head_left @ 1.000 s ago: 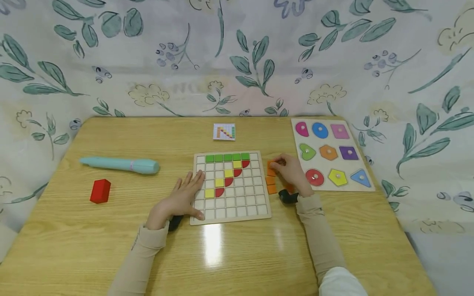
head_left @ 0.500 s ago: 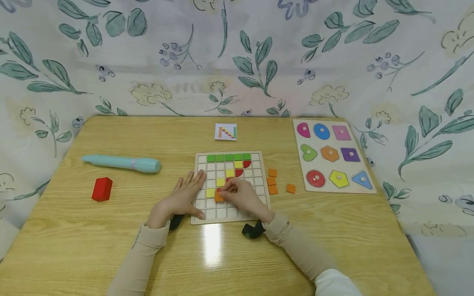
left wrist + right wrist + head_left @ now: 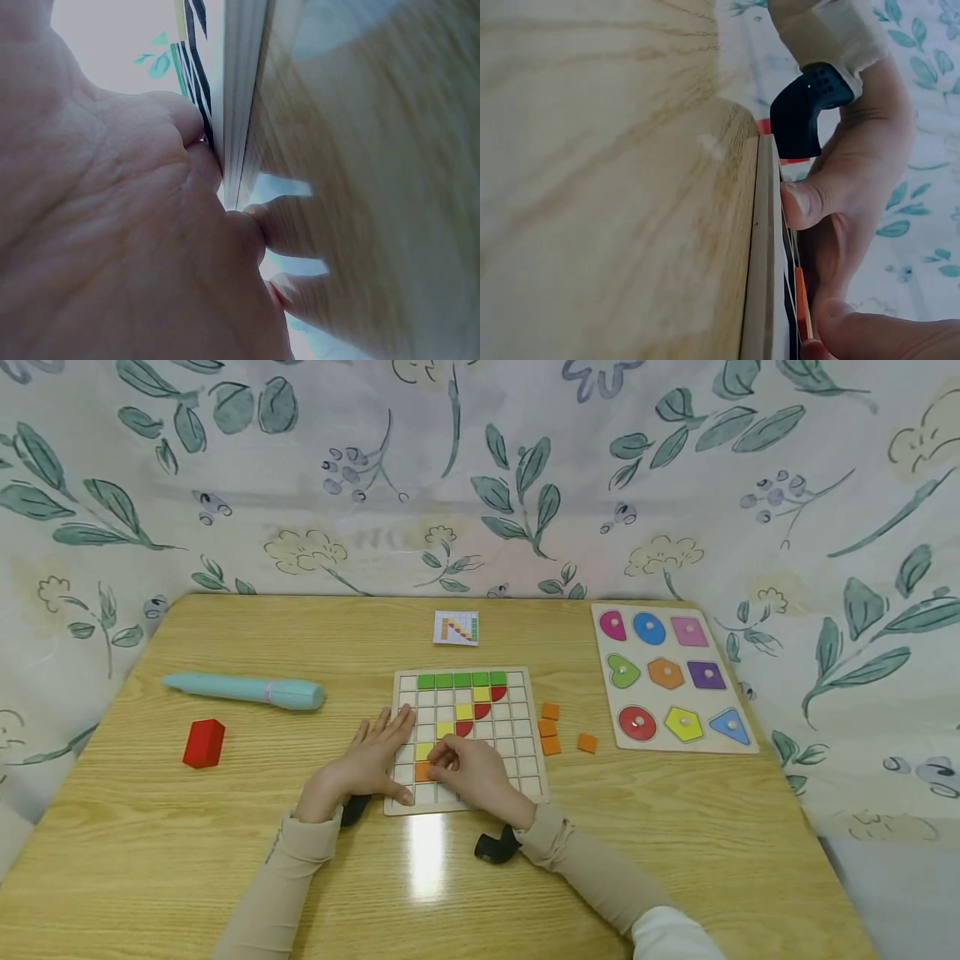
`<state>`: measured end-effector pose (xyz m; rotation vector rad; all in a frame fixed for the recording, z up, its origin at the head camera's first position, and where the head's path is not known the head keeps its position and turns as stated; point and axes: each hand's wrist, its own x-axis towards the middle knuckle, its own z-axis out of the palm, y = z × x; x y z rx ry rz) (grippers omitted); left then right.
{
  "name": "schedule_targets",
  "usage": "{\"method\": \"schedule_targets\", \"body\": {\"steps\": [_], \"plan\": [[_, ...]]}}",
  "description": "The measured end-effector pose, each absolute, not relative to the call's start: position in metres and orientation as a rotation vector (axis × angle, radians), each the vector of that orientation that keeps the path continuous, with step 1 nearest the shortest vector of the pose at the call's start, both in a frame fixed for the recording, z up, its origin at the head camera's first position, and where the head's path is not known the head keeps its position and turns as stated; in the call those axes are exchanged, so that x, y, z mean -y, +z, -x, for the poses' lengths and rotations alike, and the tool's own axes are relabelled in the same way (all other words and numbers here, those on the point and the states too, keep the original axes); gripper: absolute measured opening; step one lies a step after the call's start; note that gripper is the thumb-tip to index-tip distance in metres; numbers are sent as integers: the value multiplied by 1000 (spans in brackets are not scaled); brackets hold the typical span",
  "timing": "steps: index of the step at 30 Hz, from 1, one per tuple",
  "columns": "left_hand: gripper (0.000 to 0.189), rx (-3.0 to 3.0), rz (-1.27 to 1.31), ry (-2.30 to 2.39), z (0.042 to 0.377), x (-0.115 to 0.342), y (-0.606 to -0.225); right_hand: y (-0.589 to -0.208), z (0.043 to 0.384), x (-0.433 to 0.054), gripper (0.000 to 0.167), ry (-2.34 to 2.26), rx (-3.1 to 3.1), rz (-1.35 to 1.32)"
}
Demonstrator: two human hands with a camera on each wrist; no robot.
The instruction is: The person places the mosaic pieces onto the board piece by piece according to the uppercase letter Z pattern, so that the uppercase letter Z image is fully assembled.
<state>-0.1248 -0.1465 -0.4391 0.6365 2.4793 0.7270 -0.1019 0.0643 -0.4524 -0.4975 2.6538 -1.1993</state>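
Note:
A wooden grid board (image 3: 510, 789) lies on the table, bearing a row of green square tiles (image 3: 444, 681), a diagonal of yellow tiles (image 3: 445, 730) and red quarter-round tiles (image 3: 464, 727). With fingers spread, my left hand (image 3: 366, 767) rests on the board's left edge; the left wrist view shows its palm (image 3: 112, 202) close to the board's side. My right hand (image 3: 480, 777) pinches an orange square tile (image 3: 422, 772) at a cell just below the lowest yellow tile. In the right wrist view the orange tile (image 3: 802, 300) sits at the right fingertips, low against the board.
Several loose orange tiles (image 3: 550, 727) lie right of the board. A small pattern card (image 3: 456, 628) is behind it. A knob puzzle board (image 3: 675, 677) lies at the right. On the left are a light-blue pen-shaped object (image 3: 243, 690) and a red block (image 3: 204, 743).
My right hand has carried an orange tile from the pile at the right leftward over the board, down to a lower-left cell. The left hand has stayed in place.

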Motion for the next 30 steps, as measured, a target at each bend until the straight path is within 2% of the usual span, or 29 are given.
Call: {"method": "schedule_targets", "body": {"steps": [6,10,15,19,24,30], "plan": [[130,-2476,-633,721,126,145,-442,-449,114,-78,9,-1276,-2589,467],[131,-2477,-633,708,128,144,-445,-443,135,-108,10,-1395,-2583,309],[131,-2475,-627,698,127,144,-444,-437,159,-163,22,-1546,-2576,62],[130,-2477,-625,698,126,145,-442,-438,167,-206,31,-1552,-2539,-34],[131,-2479,-616,700,126,146,-442,-442,170,-239,33,-1323,-2582,41],[131,-2485,-615,709,126,146,-442,-442,170,-241,30,-1165,-2601,191]]}}
